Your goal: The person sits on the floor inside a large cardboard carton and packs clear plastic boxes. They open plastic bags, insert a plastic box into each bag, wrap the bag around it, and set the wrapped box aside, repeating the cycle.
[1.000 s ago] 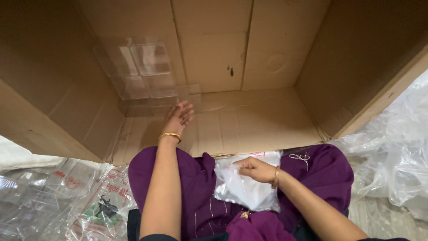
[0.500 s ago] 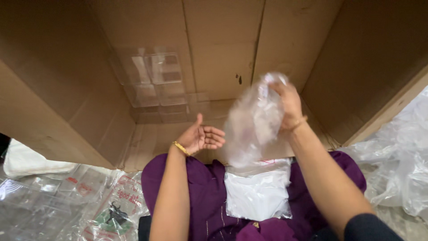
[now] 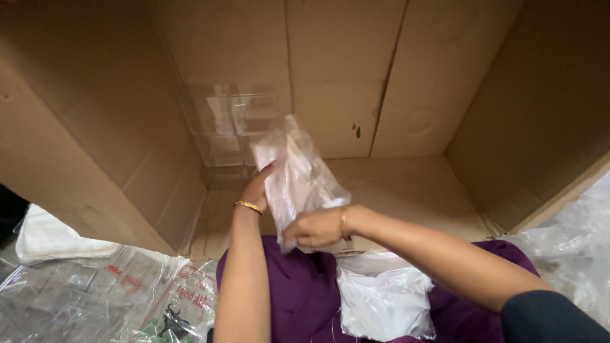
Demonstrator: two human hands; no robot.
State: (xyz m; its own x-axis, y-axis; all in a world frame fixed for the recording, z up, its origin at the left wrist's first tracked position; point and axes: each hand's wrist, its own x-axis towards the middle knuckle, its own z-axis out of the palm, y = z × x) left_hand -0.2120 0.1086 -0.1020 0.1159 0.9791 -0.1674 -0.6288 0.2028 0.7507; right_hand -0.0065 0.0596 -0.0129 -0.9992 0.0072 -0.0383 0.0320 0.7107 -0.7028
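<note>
Our right hand point(image 3: 314, 230) is closed around the bottom end of a clear plastic bag point(image 3: 295, 174), pinching it tight. Our left hand point(image 3: 257, 187) sits behind the bag with fingers touching its back, so we can't tell if it's actually gripping or just flat against it. The bag stands up between both hands, right over the mouth of the big cardboard box point(image 3: 445, 76) lying on its side. Clear plastic containers point(image 3: 232, 121) are stacked at the box's back. A white packet point(image 3: 381, 298) rests on the purple cloth point(image 3: 298, 298) in our lap.
</note>
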